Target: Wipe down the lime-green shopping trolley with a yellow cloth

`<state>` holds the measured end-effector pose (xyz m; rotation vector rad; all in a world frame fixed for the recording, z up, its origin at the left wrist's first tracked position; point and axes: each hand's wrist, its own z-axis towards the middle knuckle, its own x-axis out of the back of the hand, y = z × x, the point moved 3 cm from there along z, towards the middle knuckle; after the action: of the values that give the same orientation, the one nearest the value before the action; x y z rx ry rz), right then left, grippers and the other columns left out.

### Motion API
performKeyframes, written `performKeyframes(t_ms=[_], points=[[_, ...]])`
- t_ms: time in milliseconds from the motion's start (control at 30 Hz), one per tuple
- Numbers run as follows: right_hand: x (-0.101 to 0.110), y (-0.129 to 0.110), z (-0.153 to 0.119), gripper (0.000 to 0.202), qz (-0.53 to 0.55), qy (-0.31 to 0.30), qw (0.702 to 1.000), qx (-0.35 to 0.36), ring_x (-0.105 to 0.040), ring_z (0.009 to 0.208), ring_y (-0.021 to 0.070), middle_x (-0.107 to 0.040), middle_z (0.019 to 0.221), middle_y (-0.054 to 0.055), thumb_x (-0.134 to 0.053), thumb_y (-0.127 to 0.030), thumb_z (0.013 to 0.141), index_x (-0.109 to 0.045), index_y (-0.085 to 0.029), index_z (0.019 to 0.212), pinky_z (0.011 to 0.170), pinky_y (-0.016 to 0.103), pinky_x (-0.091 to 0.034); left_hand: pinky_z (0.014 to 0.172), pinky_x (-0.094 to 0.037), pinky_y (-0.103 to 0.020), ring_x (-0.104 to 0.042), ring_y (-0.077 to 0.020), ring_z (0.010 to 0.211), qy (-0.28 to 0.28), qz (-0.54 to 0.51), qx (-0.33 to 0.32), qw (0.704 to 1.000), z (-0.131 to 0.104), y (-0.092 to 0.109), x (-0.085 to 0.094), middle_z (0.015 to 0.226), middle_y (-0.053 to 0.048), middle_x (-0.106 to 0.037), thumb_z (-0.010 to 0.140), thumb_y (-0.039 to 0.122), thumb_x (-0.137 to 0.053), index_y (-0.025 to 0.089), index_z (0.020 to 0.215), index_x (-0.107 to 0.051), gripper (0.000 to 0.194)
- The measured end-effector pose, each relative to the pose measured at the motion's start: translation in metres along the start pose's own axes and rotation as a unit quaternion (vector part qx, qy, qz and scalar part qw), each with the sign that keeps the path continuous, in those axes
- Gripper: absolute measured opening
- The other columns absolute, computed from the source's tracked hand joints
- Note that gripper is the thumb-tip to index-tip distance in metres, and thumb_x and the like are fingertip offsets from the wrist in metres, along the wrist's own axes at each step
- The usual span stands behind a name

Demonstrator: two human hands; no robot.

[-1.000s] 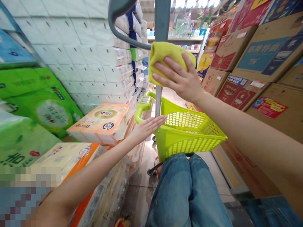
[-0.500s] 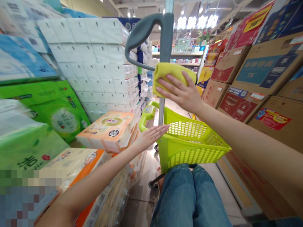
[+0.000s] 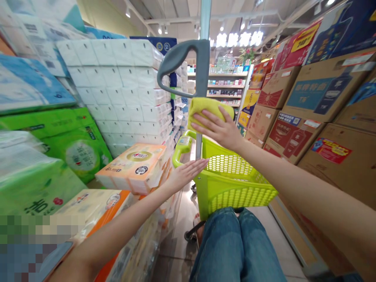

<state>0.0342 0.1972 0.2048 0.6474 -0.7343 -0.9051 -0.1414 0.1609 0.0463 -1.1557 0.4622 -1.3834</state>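
My right hand presses a folded yellow cloth against the upright metal pole of a shopping basket cart, just under a grey loop handle. Its fingers lie spread over the cloth, which hides that part of the pole. Lower down, my left hand is stretched out with its fingers straight, by the foot of the pole at the rim of the lime-green basket. Whether its palm touches the rim is hidden. The part of the basket I can see inside holds nothing.
On the left, white tissue packs are stacked high, with an orange-and-white tissue pack and green packs nearer. Cardboard cartons line the right side. My jeans-clad knees are close behind the basket.
The view has tilted up a little, so the cart handle appears lower. My right hand and the cloth have come slightly lower on the pole, nearer my left hand, which stays in place.
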Motion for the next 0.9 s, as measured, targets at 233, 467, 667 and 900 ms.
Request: performKeyframes(t_ms=[233, 467, 667, 900], points=[[-0.006, -0.022, -0.013, 0.048, 0.071, -0.028, 0.988, 0.135, -0.032, 0.143, 0.0057, -0.045, 0.151, -0.009, -0.034, -0.015, 0.1, -0.044, -0.031, 0.144, 0.125, 0.035, -0.014, 0.12, -0.029, -0.027, -0.021, -0.0135, 0.149, 0.001, -0.032, 0.0, 0.999, -0.004, 0.003, -0.009, 0.163, -0.003, -0.019, 0.09, 0.005, -0.042, 0.015, 0.15, -0.034, 0.061], [-0.003, 0.0, 0.007, 0.051, 0.111, -0.014, 0.993, -0.025, -0.028, 0.146, 0.0135, -0.042, 0.153, -0.003, -0.039, -0.014, 0.098, -0.039, -0.03, 0.147, 0.125, 0.046, -0.01, 0.121, -0.025, -0.026, -0.015, -0.0135, 0.15, 0.001, -0.009, 0.005, 1.0, -0.001, 0.002, -0.005, 0.164, -0.002, -0.014, 0.09, 0.005, -0.041, 0.016, 0.151, -0.032, 0.063], [-0.007, -0.028, -0.014, 0.051, 0.121, 0.04, 0.984, 0.129, -0.035, 0.141, 0.004, -0.053, 0.144, -0.012, -0.038, -0.01, 0.094, -0.052, -0.033, 0.137, 0.121, 0.031, -0.024, 0.122, -0.026, -0.028, -0.022, -0.0138, 0.149, -0.002, -0.036, -0.003, 0.999, -0.002, 0.003, -0.008, 0.162, -0.005, -0.024, 0.09, 0.005, -0.043, 0.015, 0.15, -0.034, 0.062], [-0.002, 0.021, 0.016, 0.051, 0.147, 0.012, 0.988, -0.036, -0.036, 0.142, 0.0152, -0.042, 0.152, -0.005, -0.04, -0.014, 0.099, -0.042, -0.036, 0.145, 0.123, 0.048, -0.007, 0.122, -0.023, -0.027, -0.013, -0.0146, 0.151, 0.01, -0.036, 0.01, 0.999, 0.0, 0.0, 0.0, 0.165, -0.002, -0.014, 0.089, 0.003, -0.041, 0.015, 0.151, -0.032, 0.064]])
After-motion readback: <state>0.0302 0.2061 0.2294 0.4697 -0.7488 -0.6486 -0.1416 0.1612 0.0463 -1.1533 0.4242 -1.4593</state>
